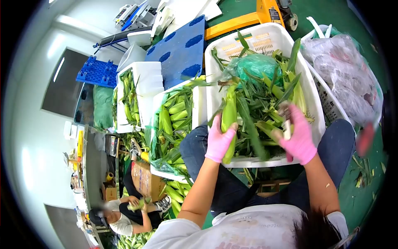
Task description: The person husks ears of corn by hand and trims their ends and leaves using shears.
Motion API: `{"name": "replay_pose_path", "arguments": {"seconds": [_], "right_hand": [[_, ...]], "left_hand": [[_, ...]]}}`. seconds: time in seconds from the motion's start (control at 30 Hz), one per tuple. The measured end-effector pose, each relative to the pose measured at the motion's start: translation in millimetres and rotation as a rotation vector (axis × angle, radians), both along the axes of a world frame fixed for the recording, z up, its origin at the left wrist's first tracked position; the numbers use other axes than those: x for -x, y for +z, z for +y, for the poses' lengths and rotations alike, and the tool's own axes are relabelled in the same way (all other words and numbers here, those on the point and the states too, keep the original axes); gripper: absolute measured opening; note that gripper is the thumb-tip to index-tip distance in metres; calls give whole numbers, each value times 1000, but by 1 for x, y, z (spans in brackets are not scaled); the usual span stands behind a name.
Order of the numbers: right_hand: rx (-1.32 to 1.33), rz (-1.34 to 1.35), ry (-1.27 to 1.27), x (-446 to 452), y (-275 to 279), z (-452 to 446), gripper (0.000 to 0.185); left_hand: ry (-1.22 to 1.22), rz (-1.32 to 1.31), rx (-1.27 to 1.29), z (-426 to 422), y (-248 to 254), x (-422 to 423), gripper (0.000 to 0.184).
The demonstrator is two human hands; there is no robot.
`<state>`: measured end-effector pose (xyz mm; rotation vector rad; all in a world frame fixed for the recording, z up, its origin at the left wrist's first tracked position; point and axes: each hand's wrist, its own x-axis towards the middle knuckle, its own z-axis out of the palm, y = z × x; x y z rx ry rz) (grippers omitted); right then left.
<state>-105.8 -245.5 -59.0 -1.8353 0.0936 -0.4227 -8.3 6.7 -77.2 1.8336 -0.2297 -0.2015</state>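
Over the left side of the white basket [320, 124], I have the left hand [219, 141] closed round an ear of corn [229, 114], above the heap of leaves [245, 106]. My right hand [301, 139], apart from the ear, grips a white-handled tool [287, 129]; blur hides its working end, so I can't tell its kind. Good handling here, I'd judge, means holding the ear low and firm without bruising it, clear of loose leaves, with left fingers away from the tool.

The tool [287, 130] in the right grip [300, 135] is blurred — kind unclear.
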Motion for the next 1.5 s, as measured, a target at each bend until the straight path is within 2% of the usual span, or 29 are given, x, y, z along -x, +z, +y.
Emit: {"name": "replay_pose_path", "arguments": {"seconds": [0.03, 0.1, 0.13, 0.17, 0.23, 0.33, 0.43, 0.47, 0.5, 0.57, 0.63, 0.7, 0.77, 0.83, 0.87, 0.97, 1.03, 1.07, 1.17, 1.2, 1.23, 1.3, 1.33, 1.37, 1.43, 1.47, 1.5], "right_hand": [[-164, -12, 191, 5, 3, 5, 69], [-437, 243, 492, 12, 6, 15, 69], [-429, 308, 497, 14, 2, 21, 67], [-283, 339, 513, 12, -11, 22, 66], [-351, 459, 504, 12, -10, 23, 68], [-398, 264, 452, 10, -23, 23, 75], [-90, 54, 402, 9, -14, 14, 80], [131, 149, 389, 8, -24, 11, 80], [218, 61, 342, 9, -20, 10, 72], [46, 194, 448, 11, -1, 3, 57], [-268, 392, 531, 15, 13, 2, 32], [-438, 383, 645, 16, 17, -2, 28], [-576, 647, 764, 15, 30, -10, 34], [-620, 443, 889, 18, 11, -3, 42], [-601, 430, 937, 18, 2, 2, 48], [-509, 522, 1065, 14, 19, -3, 48], [-603, 320, 910, 16, 10, 11, 47], [-557, 331, 918, 17, 11, 7, 43], [-521, 370, 805, 19, 13, 3, 33], [-521, 384, 751, 20, 12, 4, 30], [-687, 424, 645, 23, 19, 5, 21], [-899, 401, 597, 24, 22, 0, 22], [-888, 422, 585, 24, 35, -3, 19], [-945, 443, 734, 24, 29, -10, 27], [-1035, 504, 760, 24, 21, 4, 38], [-994, 518, 770, 24, 9, 13, 47], [-996, 548, 742, 23, 4, 20, 47]], "left_hand": [[-6, -26, 20, -8, 7, 9, 73], [-56, -91, -61, -14, 22, 22, 74], [-101, -30, -61, -16, 31, 26, 74], [-146, -27, -186, -16, 42, 30, 74], [-198, -55, -120, -17, 50, 36, 76], [-334, 37, -231, -10, 61, 42, 77], [-550, 295, -117, -2, 72, 30, 73], [-561, 474, -94, 1, 80, 25, 74], [-567, 654, -71, 5, 88, 18, 75], [-694, 672, -113, 14, 98, -3, 78], [-792, 655, -90, 29, 97, -23, 85], [-787, 612, -29, 34, 97, -32, 90], [-898, 641, -6, 45, 92, -47, 86], [-958, 685, 22, 42, 93, -52, 84], [-968, 767, 29, 40, 92, -54, 83], [-1006, 1010, 69, 29, 79, -55, 82], [-1024, 1155, 99, 25, 62, -49, 82], [-1045, 1181, 114, 22, 54, -46, 83], [-1155, 1102, 302, 27, 29, -45, 84], [-1083, 1045, 290, 23, 41, -41, 82], [-1007, 909, 269, 20, 43, -39, 81], [-842, 630, 220, 14, 48, -37, 81], [-700, 460, 136, 2, 59, -31, 82], [-602, 388, 111, 2, 58, -33, 83], [-473, 304, 89, 0, 61, -29, 83], [-489, 290, 72, -2, 61, -28, 83], [-506, 281, 54, -2, 61, -26, 82]]}}
